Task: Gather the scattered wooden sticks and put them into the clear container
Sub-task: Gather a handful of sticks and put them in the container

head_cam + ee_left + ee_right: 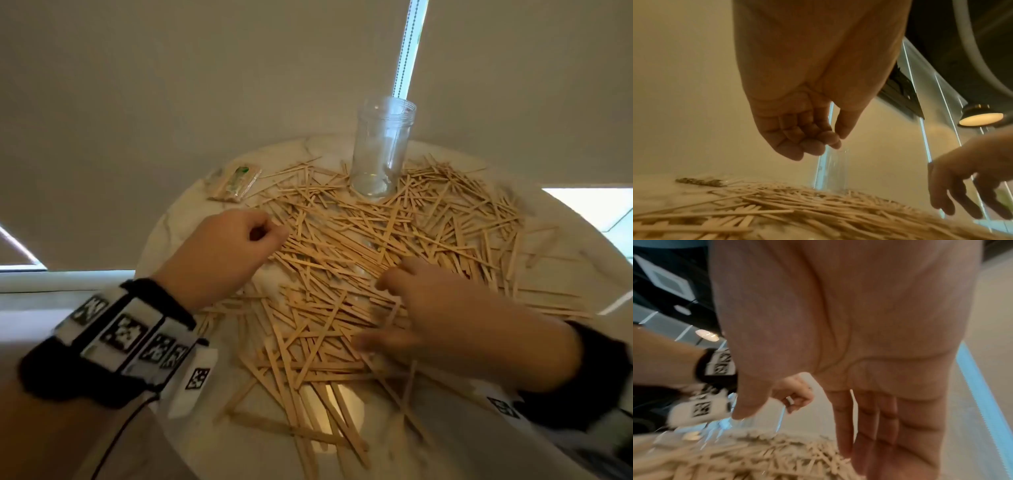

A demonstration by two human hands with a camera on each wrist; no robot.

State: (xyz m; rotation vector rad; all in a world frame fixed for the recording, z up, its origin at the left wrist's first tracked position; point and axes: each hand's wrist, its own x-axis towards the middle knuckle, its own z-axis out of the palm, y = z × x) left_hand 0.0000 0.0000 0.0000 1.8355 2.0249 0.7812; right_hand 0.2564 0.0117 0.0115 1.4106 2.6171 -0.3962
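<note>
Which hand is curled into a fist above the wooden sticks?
The left hand, fingers curled; the right hand has straight fingers over the scattered wooden sticks.

The left hand [222,253] is hovering with its fingers [797,138] curling into a loose fist, the thumb tip lying close to the fingertips and nothing held inside. The right hand [445,318] is reaching forward palm-down, its fingers [890,426] stretching out straight and slightly apart, the thumb hanging away from them.

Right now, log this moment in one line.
left hand: curled, empty | right hand: open over sticks | clear container: upright, empty
</note>
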